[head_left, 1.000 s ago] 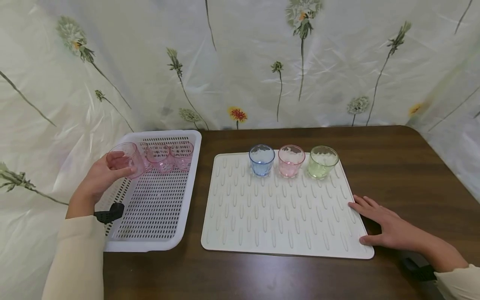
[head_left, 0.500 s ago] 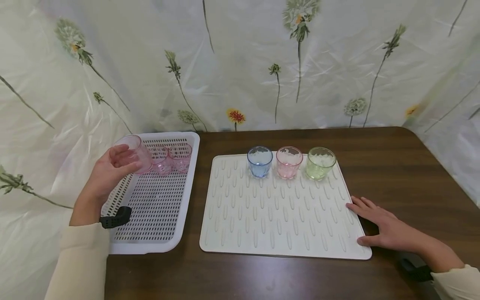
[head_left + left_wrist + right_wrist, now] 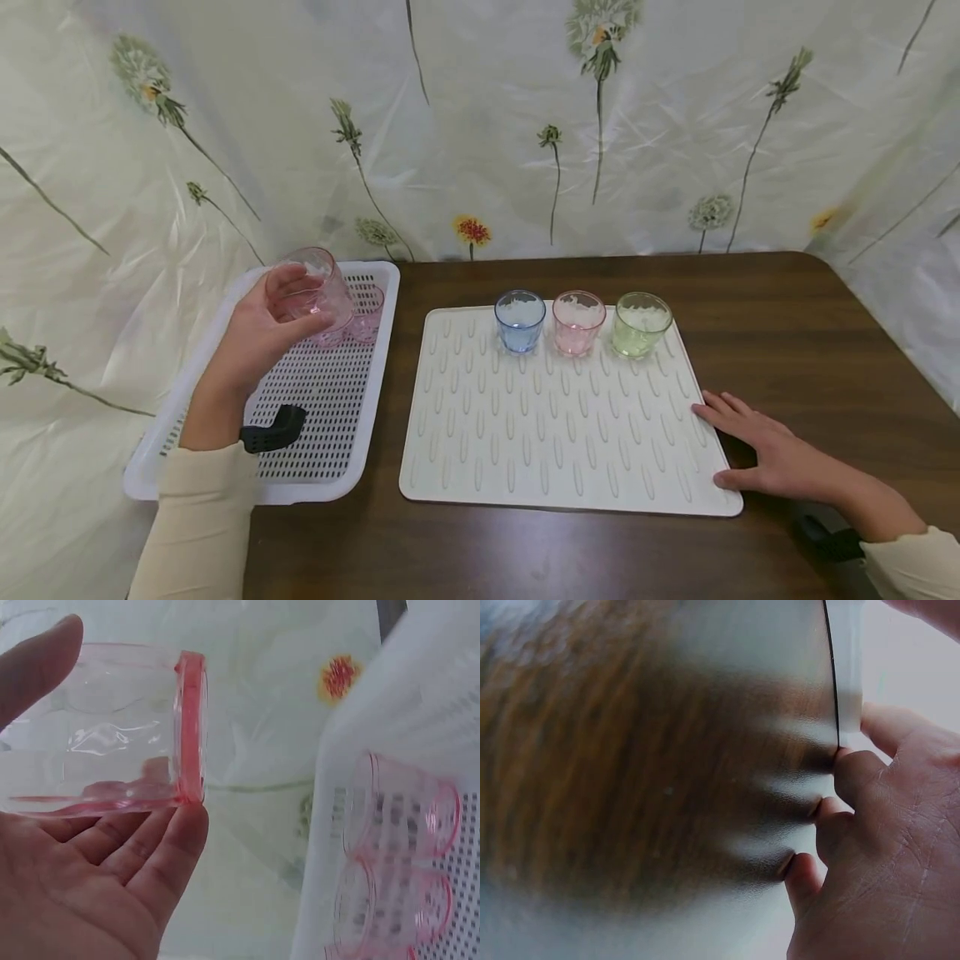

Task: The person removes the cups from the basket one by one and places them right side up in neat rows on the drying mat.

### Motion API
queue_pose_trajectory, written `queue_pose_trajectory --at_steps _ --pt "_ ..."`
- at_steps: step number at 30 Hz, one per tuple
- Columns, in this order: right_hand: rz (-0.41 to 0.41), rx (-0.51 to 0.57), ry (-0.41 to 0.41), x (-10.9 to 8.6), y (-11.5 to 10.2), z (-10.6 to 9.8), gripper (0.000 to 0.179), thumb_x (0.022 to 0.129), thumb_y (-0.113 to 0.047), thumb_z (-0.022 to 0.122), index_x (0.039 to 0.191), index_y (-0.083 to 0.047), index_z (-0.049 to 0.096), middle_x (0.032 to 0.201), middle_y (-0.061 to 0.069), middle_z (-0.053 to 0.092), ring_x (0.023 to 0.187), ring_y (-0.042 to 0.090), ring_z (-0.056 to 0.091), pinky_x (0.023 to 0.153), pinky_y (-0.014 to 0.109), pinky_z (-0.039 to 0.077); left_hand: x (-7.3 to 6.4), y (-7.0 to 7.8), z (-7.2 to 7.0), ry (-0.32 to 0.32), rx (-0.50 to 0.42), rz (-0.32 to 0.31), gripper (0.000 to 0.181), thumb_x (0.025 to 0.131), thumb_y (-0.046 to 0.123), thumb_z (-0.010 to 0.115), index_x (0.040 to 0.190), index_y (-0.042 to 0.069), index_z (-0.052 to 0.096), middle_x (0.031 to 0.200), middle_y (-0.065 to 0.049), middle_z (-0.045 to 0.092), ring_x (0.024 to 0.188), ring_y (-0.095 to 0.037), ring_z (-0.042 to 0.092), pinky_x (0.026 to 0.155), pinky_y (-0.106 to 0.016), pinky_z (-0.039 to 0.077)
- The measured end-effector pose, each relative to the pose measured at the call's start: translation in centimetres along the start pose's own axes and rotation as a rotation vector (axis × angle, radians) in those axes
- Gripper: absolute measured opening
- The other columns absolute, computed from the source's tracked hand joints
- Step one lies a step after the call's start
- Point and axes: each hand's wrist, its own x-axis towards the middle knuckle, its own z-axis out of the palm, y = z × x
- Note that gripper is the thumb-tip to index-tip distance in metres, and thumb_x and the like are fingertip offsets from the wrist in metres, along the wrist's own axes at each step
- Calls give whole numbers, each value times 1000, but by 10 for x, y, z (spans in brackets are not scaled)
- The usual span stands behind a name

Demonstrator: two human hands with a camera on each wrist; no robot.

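My left hand (image 3: 262, 325) holds a clear pink drinking glass (image 3: 120, 727) between thumb and fingers, raised over the white plastic basket (image 3: 375, 367). In the left wrist view the thumb lies on one side of the glass and the fingers on the other. More pink glasses (image 3: 367, 312) stand in the basket behind the held one, partly hidden by it. My right hand (image 3: 780, 458) rests with spread fingers at the right edge of the white drying mat (image 3: 555, 433). In the right wrist view its fingertips (image 3: 802, 874) touch the brown tabletop beside the mat.
A blue glass (image 3: 520, 323), a pink glass (image 3: 577, 325) and a green glass (image 3: 639, 327) stand in a row along the mat's back edge. The brown table (image 3: 465, 550) is backed by a flowered curtain (image 3: 465, 125).
My left hand has lifted the pink glass and carried it rightward across the basket, past the glasses at its back. The right hand has stayed at the mat's edge.
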Motion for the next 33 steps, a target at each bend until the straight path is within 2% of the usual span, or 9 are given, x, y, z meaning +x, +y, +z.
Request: queue_pose_trajectory --at_steps 5,8,13,17,21,26,33 --pt "17 13 -13 1 0 -1 92 81 -36 78 157 -21 29 161 26 25 151 50 10 94 77 27 9 14 25 -1 -28 31 68 88 23 75 144 9 40 144 -11 54 112 -10 59 86 -10 48" --pt "19 18 -18 2 -1 -1 92 80 -36 78 157 -21 29 161 27 25 149 53 12 94 78 26 16 18 41 -15 -52 41 66 86 22 76 142 10 43 143 -9 55 117 -19 61 86 -14 51" --pt "17 17 -15 1 -2 0 93 80 -36 78 157 -20 29 160 28 27 148 53 13 94 77 27 26 26 67 -43 -56 37 69 84 24 78 142 13 44 145 -6 54 125 -26 58 95 -33 53" --pt "4 8 0 0 -1 0 93 81 -36 78 157 -21 28 161 26 26 152 47 10 94 76 27 29 33 82 -49 -40 33 69 83 23 79 141 13 45 144 -6 54 124 -29 56 100 -46 51" --pt "-12 -2 20 -1 -1 1 92 80 -35 79 157 -20 30 162 23 25 156 39 5 94 75 27 30 38 92 -34 -28 42 66 82 25 80 138 15 47 140 -5 56 120 -27 57 97 -46 52" --pt "-2 -7 13 -1 -1 0 92 80 -36 78 157 -21 29 163 23 24 154 43 7 94 76 26 31 42 105 -37 -69 65 65 82 24 81 137 16 47 137 -5 56 115 -26 57 95 -42 53" --pt "-13 -9 16 0 -1 1 92 80 -35 78 157 -21 29 163 21 24 155 40 6 94 76 27 35 39 130 -27 -128 25 76 82 24 80 145 14 39 135 -11 54 115 -26 55 92 -39 55"
